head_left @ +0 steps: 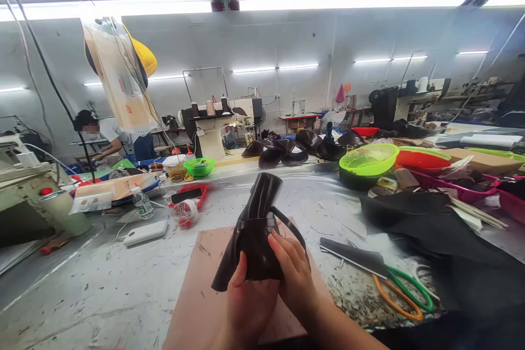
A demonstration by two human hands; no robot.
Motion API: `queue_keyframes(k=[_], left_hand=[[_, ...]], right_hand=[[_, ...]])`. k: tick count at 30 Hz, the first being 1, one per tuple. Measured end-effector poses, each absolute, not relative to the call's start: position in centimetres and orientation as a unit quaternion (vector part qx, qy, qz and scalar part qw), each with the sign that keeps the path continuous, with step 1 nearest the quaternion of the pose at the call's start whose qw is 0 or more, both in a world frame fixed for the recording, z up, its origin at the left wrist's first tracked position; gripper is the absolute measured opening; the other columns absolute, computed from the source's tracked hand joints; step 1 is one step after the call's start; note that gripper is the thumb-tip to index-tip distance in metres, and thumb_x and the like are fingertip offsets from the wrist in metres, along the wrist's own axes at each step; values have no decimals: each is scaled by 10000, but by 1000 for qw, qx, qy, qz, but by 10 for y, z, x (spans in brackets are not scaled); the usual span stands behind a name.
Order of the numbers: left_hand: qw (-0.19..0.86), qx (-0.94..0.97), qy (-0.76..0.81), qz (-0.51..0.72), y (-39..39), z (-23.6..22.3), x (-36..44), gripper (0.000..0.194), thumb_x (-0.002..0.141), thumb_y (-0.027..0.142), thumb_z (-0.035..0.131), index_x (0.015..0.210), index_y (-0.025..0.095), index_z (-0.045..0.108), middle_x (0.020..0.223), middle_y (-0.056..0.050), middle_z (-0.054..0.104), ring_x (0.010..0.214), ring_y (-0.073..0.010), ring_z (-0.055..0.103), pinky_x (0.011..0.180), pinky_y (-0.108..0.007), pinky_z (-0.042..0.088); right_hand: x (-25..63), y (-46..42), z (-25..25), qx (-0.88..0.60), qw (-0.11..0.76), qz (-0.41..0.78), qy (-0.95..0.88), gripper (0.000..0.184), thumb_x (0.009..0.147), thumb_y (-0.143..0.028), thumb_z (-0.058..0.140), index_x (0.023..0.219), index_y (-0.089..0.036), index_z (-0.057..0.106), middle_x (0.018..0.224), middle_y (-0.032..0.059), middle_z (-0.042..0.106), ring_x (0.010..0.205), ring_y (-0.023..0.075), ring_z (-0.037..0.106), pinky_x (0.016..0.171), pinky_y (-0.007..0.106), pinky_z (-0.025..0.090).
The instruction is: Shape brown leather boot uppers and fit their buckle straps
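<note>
Both of my hands hold up a dark leather shoe upper (256, 224) above a brown cutting board (197, 290). My left hand (248, 301) grips its lower part from beneath, thumb pressed on the leather. My right hand (293, 273) has its fingers closed on the piece's right side, just below a thin dark strap that loops out to the right. The top of the piece is rolled and points away from me.
Scissors with green and orange handles (404, 292) lie right of the board. Black material (435, 229), green (368, 159) and red (422, 158) baskets crowd the right. A white power bank (145, 232), bottle (141, 202), tape and phone sit left. A sewing machine (217, 126) and a seated person (102, 136) are behind.
</note>
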State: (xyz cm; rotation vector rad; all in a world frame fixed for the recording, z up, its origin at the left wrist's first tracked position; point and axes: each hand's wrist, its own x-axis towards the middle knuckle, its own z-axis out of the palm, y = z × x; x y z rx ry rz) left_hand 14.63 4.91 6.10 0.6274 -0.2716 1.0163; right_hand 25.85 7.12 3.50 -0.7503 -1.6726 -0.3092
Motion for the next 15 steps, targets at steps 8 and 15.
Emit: queue_keyframes(k=[8,15], left_hand=[[822,283,-64,491,50,60,143,471,942,295,166,1142,209,584,1206,36,560,1154,-75,468,985,-162,305],[821,277,251,430,40,27,152,587,802,623,360,884,129,665,885,-122,680,846,-202,631,726,-292,475]], right_hand=[[258,74,18,-380,614,-59,-689,520,865,-95,324,1368,-218,269,1205,102,537,1084,223,523,843,389,490],[297,122,65,-332,524,-260,-740,505,844,-48,325,1319,-211,382,1108,84,614,1078,203,530,947,400,389]])
